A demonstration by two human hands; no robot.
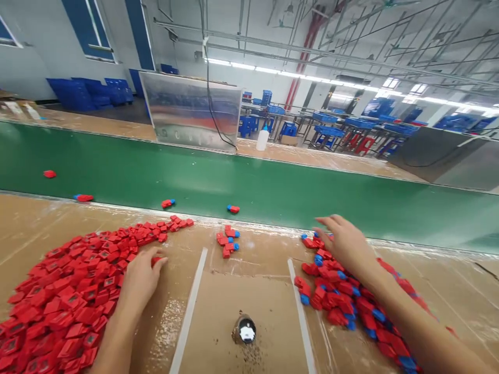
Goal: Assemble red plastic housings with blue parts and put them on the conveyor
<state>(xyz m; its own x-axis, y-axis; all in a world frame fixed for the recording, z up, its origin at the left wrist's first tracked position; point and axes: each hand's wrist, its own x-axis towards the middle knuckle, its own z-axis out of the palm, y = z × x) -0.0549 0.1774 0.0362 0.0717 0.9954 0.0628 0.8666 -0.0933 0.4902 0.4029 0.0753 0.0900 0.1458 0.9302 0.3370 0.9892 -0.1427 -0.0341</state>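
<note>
My left hand rests at the right edge of a heap of small red plastic parts. Between its curled fingers and thumb a single red plastic part shows, partly covered by the fingers. My right hand hovers over the far end of a second pile, made of red parts with blue ends. Its fingers are stretched out with the thumb apart, and nothing shows between them. In the middle, a small cluster of red-and-blue parts lies between the two hands.
A round metal fixture sits in the cardboard-covered bench between two white tape strips. Beyond runs a green conveyor belt carrying a few scattered parts. A white bottle and a metal panel stand behind it.
</note>
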